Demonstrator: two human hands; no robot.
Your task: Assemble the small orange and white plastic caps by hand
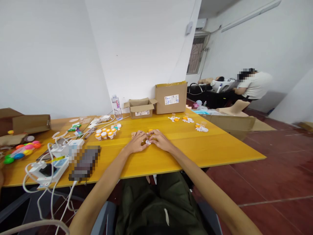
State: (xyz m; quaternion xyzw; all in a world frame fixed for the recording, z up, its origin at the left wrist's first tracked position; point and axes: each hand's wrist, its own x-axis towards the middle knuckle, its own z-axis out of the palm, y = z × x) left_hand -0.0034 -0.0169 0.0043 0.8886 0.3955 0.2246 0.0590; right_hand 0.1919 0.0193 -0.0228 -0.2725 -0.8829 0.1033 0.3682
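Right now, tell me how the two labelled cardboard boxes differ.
The small box has its side flaps spread; the large box doesn't. The large box stands taller than the small box. Only the large box, not the small box, shows yellow tape. Both are brown cardboard with white labels.

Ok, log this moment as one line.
left hand: at small white piece; right hand: at same piece; nearby: white-and-orange containers; behind: open cardboard box

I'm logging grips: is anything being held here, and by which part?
A small white piece, seemingly pinched at its edges between the left hand and right hand; too small to be sure.
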